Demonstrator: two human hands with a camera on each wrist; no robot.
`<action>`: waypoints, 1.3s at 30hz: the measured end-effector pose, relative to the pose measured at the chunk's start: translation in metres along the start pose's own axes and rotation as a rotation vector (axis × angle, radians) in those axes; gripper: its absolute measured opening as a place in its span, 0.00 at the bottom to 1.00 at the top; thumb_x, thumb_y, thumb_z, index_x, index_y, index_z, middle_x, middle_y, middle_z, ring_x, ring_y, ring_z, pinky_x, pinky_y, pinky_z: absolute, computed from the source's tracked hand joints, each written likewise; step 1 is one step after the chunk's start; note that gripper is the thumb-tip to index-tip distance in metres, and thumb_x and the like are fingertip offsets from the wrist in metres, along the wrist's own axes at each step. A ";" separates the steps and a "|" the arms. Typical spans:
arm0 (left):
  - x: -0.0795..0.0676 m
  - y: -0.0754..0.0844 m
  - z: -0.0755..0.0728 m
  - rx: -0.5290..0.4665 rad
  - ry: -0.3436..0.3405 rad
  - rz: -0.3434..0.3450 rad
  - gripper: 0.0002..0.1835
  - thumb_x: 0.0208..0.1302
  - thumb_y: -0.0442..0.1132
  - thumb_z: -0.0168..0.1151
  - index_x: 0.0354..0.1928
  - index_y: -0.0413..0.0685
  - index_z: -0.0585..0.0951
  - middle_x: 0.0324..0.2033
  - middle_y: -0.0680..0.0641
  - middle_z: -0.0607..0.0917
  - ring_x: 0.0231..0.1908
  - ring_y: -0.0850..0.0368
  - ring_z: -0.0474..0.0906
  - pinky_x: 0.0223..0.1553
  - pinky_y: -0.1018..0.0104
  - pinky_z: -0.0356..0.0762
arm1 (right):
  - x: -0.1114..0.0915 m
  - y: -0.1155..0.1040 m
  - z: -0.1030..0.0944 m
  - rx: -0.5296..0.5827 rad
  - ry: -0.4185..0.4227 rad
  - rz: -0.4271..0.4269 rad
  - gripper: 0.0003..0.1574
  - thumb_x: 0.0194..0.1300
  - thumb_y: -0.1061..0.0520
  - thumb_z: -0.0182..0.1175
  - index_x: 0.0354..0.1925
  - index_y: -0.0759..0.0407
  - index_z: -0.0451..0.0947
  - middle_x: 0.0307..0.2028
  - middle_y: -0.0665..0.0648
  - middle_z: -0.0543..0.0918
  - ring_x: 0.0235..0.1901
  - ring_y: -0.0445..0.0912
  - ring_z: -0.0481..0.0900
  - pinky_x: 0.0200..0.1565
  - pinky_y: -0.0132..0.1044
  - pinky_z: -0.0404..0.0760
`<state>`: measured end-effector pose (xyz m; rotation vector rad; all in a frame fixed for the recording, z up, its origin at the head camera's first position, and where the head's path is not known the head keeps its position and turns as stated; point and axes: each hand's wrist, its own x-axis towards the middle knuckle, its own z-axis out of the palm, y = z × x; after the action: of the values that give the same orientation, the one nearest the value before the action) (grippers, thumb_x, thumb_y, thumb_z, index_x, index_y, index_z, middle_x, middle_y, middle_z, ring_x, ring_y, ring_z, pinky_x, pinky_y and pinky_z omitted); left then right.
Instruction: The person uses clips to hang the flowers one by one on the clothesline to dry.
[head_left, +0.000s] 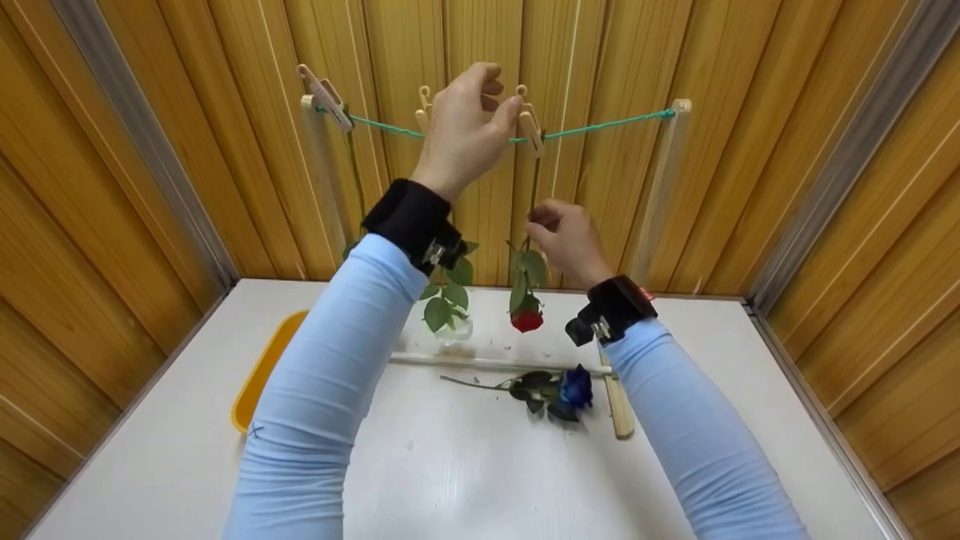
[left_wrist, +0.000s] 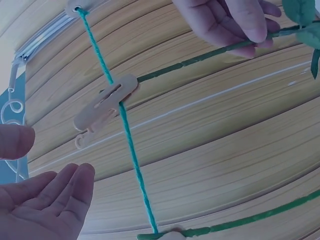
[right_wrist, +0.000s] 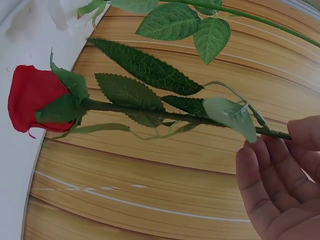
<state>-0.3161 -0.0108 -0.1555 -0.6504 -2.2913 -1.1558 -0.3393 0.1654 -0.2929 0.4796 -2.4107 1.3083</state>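
Observation:
A red rose [head_left: 527,320] hangs head down from a green rope [head_left: 607,126]; a pale clothespin [head_left: 533,135] clips its stem there. My right hand [head_left: 571,244] pinches that stem between thumb and fingers, just above the leaves, as the right wrist view shows with the red bloom [right_wrist: 40,99] at left. Beside the clothespin is my left hand [head_left: 466,139]. In the left wrist view its fingers [left_wrist: 75,197] are spread from the thumb, apart from the clothespin [left_wrist: 105,102]. To the left, a white rose [head_left: 454,328] also hangs upside down, partly behind my left arm.
A blue rose [head_left: 576,387] lies on the white table [head_left: 450,472] in front of a white rod [head_left: 487,364]. Wooden posts [head_left: 664,180] carry the rope. Another clothespin [head_left: 326,97] grips a stem at far left. A yellow tray [head_left: 266,371] stands behind my left forearm.

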 end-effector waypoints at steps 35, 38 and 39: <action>-0.234 -0.121 0.064 0.527 0.093 0.104 0.30 0.74 0.49 0.62 0.69 0.36 0.74 0.68 0.35 0.75 0.68 0.37 0.69 0.70 0.41 0.64 | -0.154 0.054 0.036 -0.286 0.153 -0.321 0.26 0.68 0.61 0.68 0.62 0.70 0.79 0.62 0.67 0.80 0.63 0.61 0.77 0.63 0.58 0.76; -0.246 -0.127 0.073 0.561 0.082 0.089 0.31 0.73 0.49 0.63 0.69 0.37 0.74 0.69 0.35 0.74 0.68 0.36 0.69 0.69 0.40 0.65 | -0.163 0.062 0.046 -0.304 0.156 -0.329 0.28 0.67 0.61 0.68 0.62 0.70 0.78 0.63 0.67 0.79 0.64 0.62 0.76 0.64 0.59 0.75; -0.250 -0.130 0.076 0.567 0.079 0.085 0.31 0.72 0.49 0.64 0.69 0.37 0.74 0.69 0.35 0.74 0.68 0.36 0.69 0.69 0.39 0.65 | -0.166 0.065 0.050 -0.311 0.158 -0.332 0.28 0.67 0.61 0.68 0.62 0.70 0.78 0.64 0.67 0.78 0.65 0.62 0.75 0.64 0.60 0.74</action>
<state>-0.2193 -0.0649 -0.4255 -0.4626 -2.3381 -0.4408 -0.2297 0.1773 -0.4414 0.6267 -2.2290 0.7855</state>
